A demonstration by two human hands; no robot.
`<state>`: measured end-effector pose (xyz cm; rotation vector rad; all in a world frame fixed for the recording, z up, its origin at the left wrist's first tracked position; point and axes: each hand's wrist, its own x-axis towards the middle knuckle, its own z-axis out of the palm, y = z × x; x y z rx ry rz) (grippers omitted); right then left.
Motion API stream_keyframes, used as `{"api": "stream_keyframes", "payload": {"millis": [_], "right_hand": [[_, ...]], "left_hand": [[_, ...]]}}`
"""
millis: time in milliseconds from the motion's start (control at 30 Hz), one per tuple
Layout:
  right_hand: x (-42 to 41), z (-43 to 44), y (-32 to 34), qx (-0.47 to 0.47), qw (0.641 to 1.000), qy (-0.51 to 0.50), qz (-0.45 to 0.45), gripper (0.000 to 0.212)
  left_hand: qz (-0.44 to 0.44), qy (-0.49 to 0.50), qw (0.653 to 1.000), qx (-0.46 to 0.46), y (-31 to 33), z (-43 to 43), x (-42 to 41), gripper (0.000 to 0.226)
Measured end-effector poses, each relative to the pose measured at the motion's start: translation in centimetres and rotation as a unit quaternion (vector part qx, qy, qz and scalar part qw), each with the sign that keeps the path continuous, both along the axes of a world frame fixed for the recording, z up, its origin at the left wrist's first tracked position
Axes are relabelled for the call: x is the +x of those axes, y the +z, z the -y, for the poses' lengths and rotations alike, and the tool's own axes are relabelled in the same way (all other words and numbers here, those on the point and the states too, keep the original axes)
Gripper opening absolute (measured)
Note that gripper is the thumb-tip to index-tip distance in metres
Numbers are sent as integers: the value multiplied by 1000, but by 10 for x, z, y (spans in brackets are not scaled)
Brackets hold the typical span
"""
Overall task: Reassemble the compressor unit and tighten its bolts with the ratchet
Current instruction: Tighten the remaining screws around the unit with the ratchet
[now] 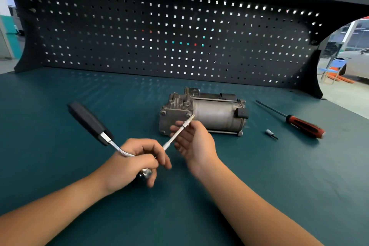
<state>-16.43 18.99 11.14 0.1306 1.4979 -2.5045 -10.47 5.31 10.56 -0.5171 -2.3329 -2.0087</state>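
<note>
The step in hand looks like bringing the tool onto a bolt, not yet tightening it: the compressor unit (pixel 215 116) lies on its side on the green bench mat (pixel 60 166) just beyond the right hand (pixel 194 142), its square end plate turned toward the person. The tip of the extension bar (pixel 175 136) sits at the upper corner bolt (pixel 188 115) of that plate; whether it is seated on the head I cannot tell. The left hand (pixel 135 160) is closed around the head end of the ratchet (pixel 87 120), fingers wrapped over the metal neck. The black handle sticks out away from it, up and to that hand's outer side. The bar runs from between its fingers diagonally forward to the right hand. That hand is half curled, palm turned inward, and its fingertips lightly pinch the bar close to the tip, steering it. Both forearms reach forward and converge, wrists raised off the mat. The next move, as I judge it, calls for seating the tip square on the bolt, steadying the bar in line with it, then swinging the handle. Well off to the right hand's outer side lie a loose bit (pixel 271 134) and a red-handled screwdriver (pixel 303 126).
</note>
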Motion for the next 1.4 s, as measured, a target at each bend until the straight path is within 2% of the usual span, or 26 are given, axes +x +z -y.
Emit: {"api": "stream_keyframes", "payload": {"millis": [133,567,633,700,767,833,967,1067,1133,1167,1300,1400], "right_hand": [[1,0,-3,-35,999,-7,15,29],[-5,0,-4,44,998,32,-40,19],[-6,-2,-3,45,997,37,-45,19],[-7,-3,-3,41,997,40,-47,19],[-7,-5,-2,37,997,39,-48,19],[-7,-6,-1,33,998,37,-47,19],[-8,-8,0,17,999,36,-35,17],[-9,-9,-1,16,998,41,-36,16],[-10,-10,-2,16,998,46,-39,16],[-11,-10,-2,15,998,50,-39,17],[-12,-12,-1,0,997,67,-43,21],[-13,-11,-1,3,997,66,-44,24]], "left_hand": [[41,13,999,16,-4,-3,-5,5],[87,38,995,39,-2,-6,-3,3],[108,41,990,76,-1,-8,-2,15],[147,49,976,151,-1,-13,0,34],[190,58,953,231,1,-22,3,43],[230,63,926,294,4,-31,6,37],[280,62,857,428,11,-42,11,11],[282,77,838,462,12,-48,13,12],[271,91,855,433,12,-51,14,20],[259,100,874,398,13,-52,14,22],[154,147,961,178,24,-49,14,30],[98,145,983,49,34,-47,13,37]]}}
